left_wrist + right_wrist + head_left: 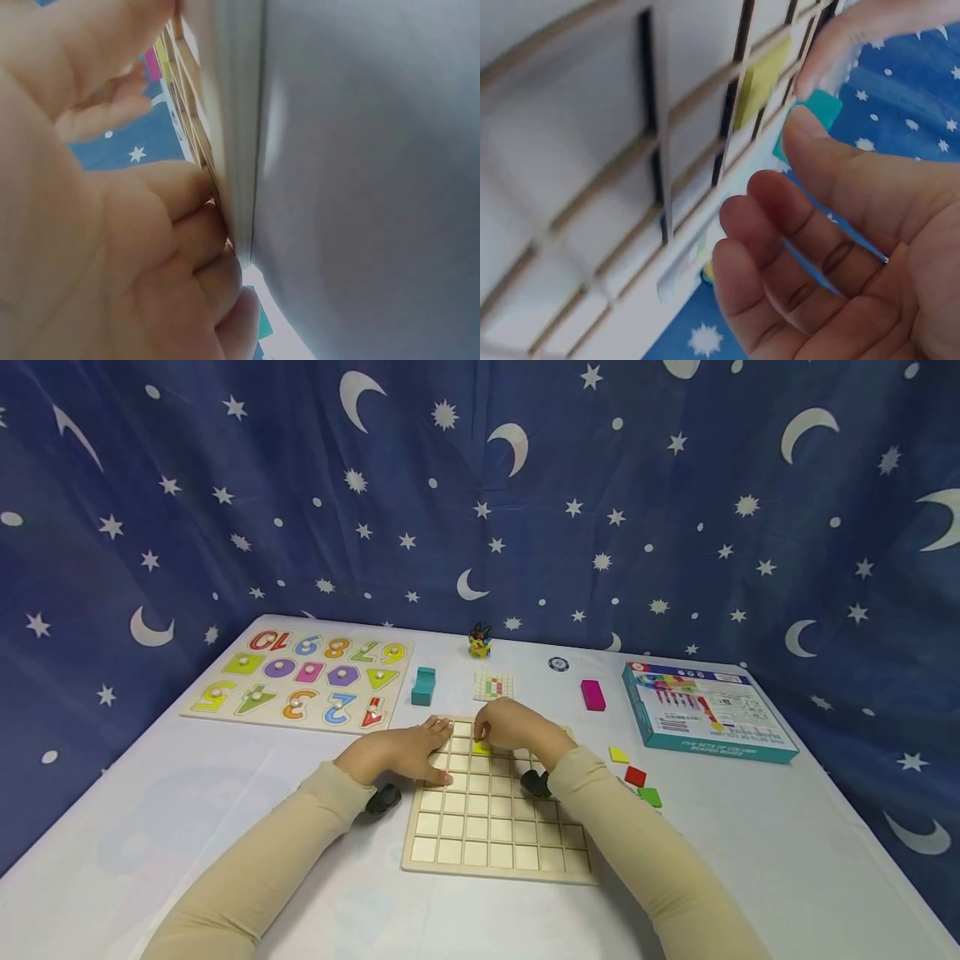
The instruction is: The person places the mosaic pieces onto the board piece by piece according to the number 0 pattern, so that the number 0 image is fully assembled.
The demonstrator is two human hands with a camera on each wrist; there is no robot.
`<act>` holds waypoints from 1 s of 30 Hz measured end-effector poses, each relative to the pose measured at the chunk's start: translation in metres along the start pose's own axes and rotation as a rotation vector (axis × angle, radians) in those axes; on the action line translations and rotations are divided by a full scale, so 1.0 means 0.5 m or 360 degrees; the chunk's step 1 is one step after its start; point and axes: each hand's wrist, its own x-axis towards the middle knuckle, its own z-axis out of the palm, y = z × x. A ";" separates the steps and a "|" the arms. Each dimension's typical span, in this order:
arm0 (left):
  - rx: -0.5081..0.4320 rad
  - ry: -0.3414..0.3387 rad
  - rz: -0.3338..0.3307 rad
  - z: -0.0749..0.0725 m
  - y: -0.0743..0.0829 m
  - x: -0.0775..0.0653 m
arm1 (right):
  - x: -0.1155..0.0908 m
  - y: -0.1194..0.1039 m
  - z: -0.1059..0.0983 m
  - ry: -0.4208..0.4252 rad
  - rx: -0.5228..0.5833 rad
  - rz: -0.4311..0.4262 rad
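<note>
Yellow and thin, a square tile (pixel 482 749) lies on the pale wooden grid board (pixel 500 853), in the second column from the left, near the far edge. The right hand (pixel 512 727) bends down beside it; from the head the fingertips seem to meet the tile or nearly so, but the right wrist view shows the tile lying among the ribs with a gap between it and the thumb. That grip is slack: the fingers curl loosely, the thumb stands apart from them, and nothing is held.

On the left, the other grip is spread rather than clenched. The left hand (pixel 401 753) rests on the board's left side, its thumb laid over the cells and its fingers farther up by the far corner; close up, the bent fingers lie against the board along its edge.

Right of the board, a loose yellow tile (pixel 618 754), a red tile (pixel 635 776) and a green tile (pixel 649 797) lie on the white tabletop (pixel 330 893). Just beyond the far edge sits a small pattern card (pixel 493 686), with a teal block (pixel 423 686) to its left and a magenta block (pixel 592 695) to its right.
</note>
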 end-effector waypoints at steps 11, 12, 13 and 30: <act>-0.0055 0.0005 0.0008 0.002 -0.006 -0.001 | -0.112 0.117 -0.042 0.0134 0.0105 0.0209; -0.0056 0.0004 0.0007 0.002 -0.007 -0.002 | -0.122 0.130 -0.043 0.0142 0.0116 0.0228; -0.0061 0.0004 0.0006 0.002 -0.007 -0.003 | -0.132 0.143 -0.045 0.0148 0.0131 0.0248; -0.0032 -0.0021 0.0011 0.001 -0.002 0.002 | -0.222 0.264 -0.023 0.0054 0.0297 0.0649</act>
